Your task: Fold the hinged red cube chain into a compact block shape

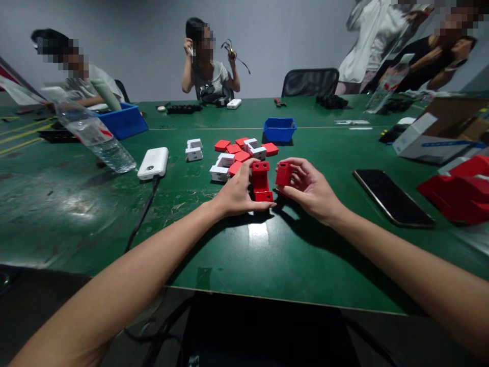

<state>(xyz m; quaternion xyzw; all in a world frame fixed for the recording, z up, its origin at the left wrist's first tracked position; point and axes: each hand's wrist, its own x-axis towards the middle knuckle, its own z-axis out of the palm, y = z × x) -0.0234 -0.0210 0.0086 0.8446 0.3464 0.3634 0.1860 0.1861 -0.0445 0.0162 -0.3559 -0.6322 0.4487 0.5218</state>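
My left hand (239, 191) is closed on a red U-shaped plastic bracket (261, 182), its open side turned to the right. Between the fingertips and thumb of my right hand (311, 191) sits a smaller red block (283, 174), a short gap away from the bracket. Both pieces are held just above the green table (237, 265). Behind my left hand lies a loose group of flat red pieces (242, 156) and white U-shaped brackets (222, 167). Another white bracket (194, 150) stands apart to the left.
A blue bin (279, 130) stands beyond the pieces. To the left are a white power bank (153, 163) with a black cable and a tilted water bottle (95, 137). A phone (392, 197) and red bag-like item (456, 191) lie right. Several people are across the table.
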